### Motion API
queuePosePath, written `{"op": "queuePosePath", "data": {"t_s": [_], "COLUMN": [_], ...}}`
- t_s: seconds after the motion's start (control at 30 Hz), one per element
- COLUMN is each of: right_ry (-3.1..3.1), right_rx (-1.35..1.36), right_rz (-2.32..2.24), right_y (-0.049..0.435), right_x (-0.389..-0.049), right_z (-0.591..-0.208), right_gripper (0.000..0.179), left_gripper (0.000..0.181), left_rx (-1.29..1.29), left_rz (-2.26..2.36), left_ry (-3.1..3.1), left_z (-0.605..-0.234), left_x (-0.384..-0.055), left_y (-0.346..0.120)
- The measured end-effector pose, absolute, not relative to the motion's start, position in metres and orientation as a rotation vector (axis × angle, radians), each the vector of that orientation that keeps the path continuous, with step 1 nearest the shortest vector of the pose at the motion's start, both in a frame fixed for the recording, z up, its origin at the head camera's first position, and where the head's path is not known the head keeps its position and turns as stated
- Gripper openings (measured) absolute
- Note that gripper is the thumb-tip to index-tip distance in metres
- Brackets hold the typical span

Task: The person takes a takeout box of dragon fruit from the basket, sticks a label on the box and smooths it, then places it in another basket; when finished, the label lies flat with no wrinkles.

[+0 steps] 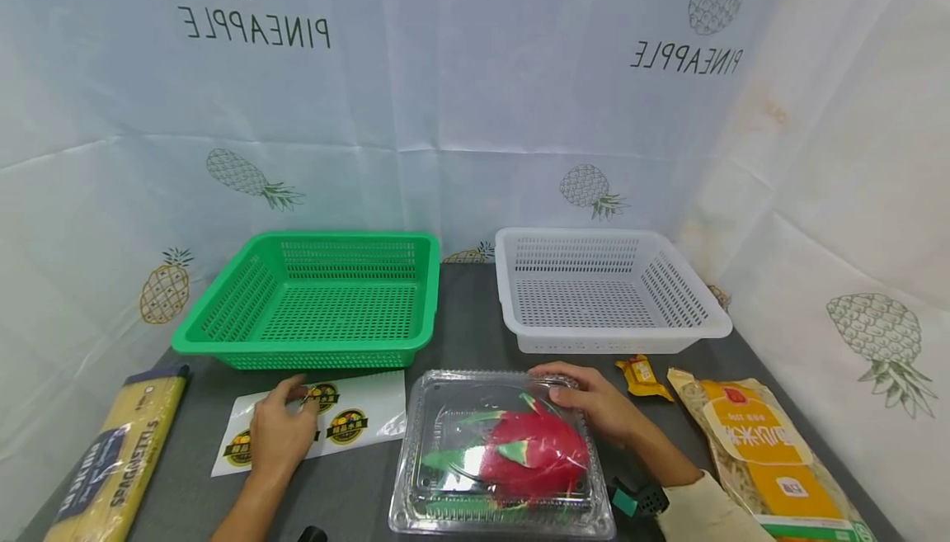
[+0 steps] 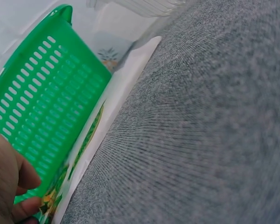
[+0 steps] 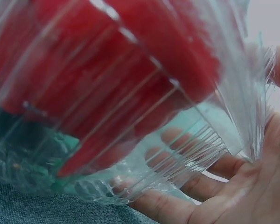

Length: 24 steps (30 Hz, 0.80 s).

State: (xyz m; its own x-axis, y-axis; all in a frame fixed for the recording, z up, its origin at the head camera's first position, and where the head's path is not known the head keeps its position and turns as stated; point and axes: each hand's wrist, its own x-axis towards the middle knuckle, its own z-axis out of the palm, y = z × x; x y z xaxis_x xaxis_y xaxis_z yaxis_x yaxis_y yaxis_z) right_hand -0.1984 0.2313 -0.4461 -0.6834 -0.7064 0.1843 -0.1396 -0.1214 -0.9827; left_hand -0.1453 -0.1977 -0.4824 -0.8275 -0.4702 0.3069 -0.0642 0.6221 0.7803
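Note:
A clear plastic clamshell box with a red dragon fruit inside lies at the front centre. My right hand grips its far right corner. Through the plastic in the right wrist view, the fingers show beneath the box, with the thumb at its side. A white sheet of round black-and-gold stickers lies left of the box. Over this sheet my left hand is bent, its thumb and finger pinching a sticker at its edge. Part of that sticker is hidden by the fingers.
Behind the sheet stands a green basket; a white basket is at the back right. Spaghetti lies at far left. On the right are a small yellow packet and a larger yellow bag. Printed cloth walls the table.

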Motion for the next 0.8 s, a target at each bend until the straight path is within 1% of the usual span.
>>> {"op": "queuePosePath", "data": {"t_s": [0.43,0.67,0.8], "right_ry": [1.760,1.763,1.768], "right_rx": [-0.939,-0.942,-0.930], "right_rz": [-1.850,-1.845,-1.844], "right_y": [0.2319,0.2322,0.2324], "right_x": [-0.1994,-0.2001,-0.1999], "right_z": [-0.4462,-0.4462,-0.4458], "right_gripper": [0.040,0.040,0.040], "left_gripper": [0.031,0.026,0.026], "left_rx": [0.364,0.298,0.251], "left_rz": [-1.111,-1.091,-1.084], "left_ry": [-2.450,-2.485,-2.489], "left_z": [-0.4810,-0.4807,-0.4810], "left_x": [-0.1449,-0.1449,-0.1448], "left_y": [-0.1986,-0.1999,-0.2001]}}
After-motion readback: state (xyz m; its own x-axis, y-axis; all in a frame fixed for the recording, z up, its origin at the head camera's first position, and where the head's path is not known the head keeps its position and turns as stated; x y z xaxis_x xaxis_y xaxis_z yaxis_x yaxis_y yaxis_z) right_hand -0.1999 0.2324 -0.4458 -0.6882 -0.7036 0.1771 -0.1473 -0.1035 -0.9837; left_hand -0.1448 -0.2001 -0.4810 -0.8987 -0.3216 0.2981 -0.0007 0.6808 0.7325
